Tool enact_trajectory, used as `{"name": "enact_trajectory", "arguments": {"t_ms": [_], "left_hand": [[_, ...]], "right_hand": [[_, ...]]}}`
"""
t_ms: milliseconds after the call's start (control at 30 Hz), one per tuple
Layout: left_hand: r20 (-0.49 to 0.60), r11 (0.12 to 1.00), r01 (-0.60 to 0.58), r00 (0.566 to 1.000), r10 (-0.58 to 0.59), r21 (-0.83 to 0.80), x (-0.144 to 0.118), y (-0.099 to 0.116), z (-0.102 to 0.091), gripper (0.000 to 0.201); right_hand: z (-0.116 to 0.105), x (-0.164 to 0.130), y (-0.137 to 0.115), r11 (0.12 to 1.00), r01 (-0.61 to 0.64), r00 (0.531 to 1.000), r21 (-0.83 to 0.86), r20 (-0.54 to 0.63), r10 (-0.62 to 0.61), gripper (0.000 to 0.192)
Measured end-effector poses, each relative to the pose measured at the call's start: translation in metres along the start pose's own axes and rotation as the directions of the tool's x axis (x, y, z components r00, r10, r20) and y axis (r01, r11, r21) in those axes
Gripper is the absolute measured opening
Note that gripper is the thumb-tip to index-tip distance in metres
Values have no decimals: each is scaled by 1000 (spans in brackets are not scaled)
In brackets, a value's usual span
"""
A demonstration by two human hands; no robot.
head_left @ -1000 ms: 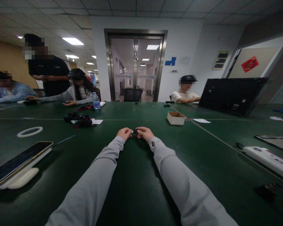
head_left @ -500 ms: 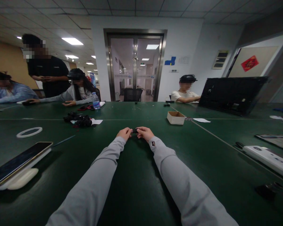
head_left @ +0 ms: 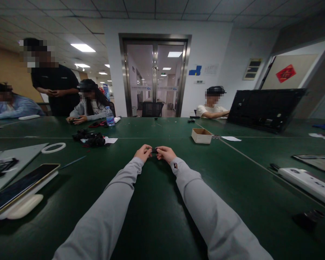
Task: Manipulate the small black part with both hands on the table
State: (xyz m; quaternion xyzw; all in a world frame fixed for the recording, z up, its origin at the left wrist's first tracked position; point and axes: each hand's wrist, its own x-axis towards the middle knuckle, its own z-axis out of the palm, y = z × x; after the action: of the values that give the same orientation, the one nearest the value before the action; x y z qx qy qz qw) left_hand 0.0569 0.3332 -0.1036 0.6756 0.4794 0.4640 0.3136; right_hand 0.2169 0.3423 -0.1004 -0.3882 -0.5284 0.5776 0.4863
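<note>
Both my arms in grey sleeves stretch forward over the dark green table (head_left: 157,202). My left hand (head_left: 143,152) and my right hand (head_left: 165,153) meet at the middle of the table, fingertips pinching a small black object (head_left: 154,150) between them. The object is mostly hidden by the fingers, so its shape is unclear.
A phone on a white stand (head_left: 18,189) sits at my left, beside a grey board (head_left: 13,159) and a white ring (head_left: 53,147). A pile of black parts (head_left: 90,138), a small cardboard box (head_left: 202,135), a black panel (head_left: 265,108) and a white device (head_left: 308,182) lie around. Several people sit or stand at the far side.
A grey board with dark items has come into view at the left, and the white ring has shifted right. The seated person opposite pulled an arm back. My hands stay together on the black object.
</note>
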Motion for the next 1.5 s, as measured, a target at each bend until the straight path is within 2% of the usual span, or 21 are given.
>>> {"name": "enact_trajectory", "arguments": {"t_ms": [133,233,333,500,700,933,1067,1200,1333,1500], "left_hand": [[1,998,-42,999,42,-44,0,-1,0,24],[3,995,14,1000,-14,-100,1,-1,1,21],[2,996,42,999,-42,-78,2,-2,1,24],[0,999,-17,1000,17,-38,2,-5,-2,23],[-3,994,-85,996,85,-63,-1,1,-3,21],[-82,989,-144,986,146,29,-4,7,-5,22],[-106,981,-182,976,188,67,-3,7,-4,22],[-89,978,-168,980,180,127,-2,5,-4,23],[-38,975,-129,990,138,183,-1,4,-4,20],[-42,949,-11,999,25,316,-2,10,-5,26]], "right_hand": [[-1,2,2,1000,7,1000,-6,0,-7,15],[-2,3,3,1000,14,1000,-14,1,-14,14],[-3,3,3,1000,16,1000,-18,14,-15,14],[-2,0,1,1000,13,999,-15,30,-13,14],[0,-1,0,1000,14,1000,2,19,-14,13],[1,-1,-1,1000,-13,999,-4,-33,13,9],[0,0,-1,1000,3,1000,-10,-17,-3,19],[-1,2,1,1000,-1,1000,-7,-16,1,24],[-1,2,2,1000,-2,1000,-11,0,2,18],[0,0,1,1000,-11,1000,-25,-16,11,9]]}}
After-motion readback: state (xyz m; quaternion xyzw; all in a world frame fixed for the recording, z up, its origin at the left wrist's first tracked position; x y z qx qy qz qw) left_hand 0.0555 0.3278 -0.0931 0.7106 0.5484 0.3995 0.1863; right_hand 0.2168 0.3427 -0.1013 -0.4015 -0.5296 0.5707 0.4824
